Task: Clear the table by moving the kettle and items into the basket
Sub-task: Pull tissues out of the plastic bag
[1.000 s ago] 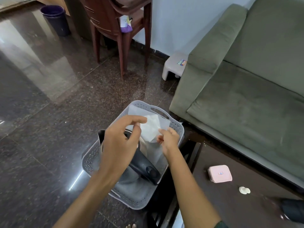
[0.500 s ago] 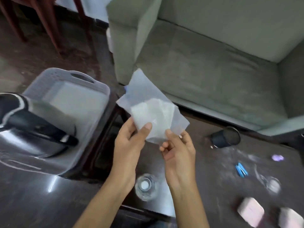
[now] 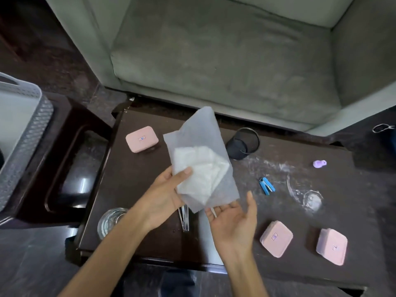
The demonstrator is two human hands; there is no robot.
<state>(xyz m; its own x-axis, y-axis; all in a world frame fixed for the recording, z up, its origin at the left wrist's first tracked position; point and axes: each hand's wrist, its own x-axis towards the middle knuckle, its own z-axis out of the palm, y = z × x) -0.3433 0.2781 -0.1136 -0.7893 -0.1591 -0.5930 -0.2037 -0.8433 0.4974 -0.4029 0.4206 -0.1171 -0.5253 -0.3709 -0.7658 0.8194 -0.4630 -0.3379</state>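
The right hand's fingers [image 3: 249,198] have let go and now spread open under the white packet [image 3: 201,166], left hand [image 3: 165,196] alone pinching it above the counter [image 3: 137,189], away from the basket [image 3: 27,125], so stowing seems postponed.

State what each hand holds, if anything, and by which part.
The left hand pinches the translucent white paper packet at its lower left edge; the right hand, open beneath it, grips nothing.
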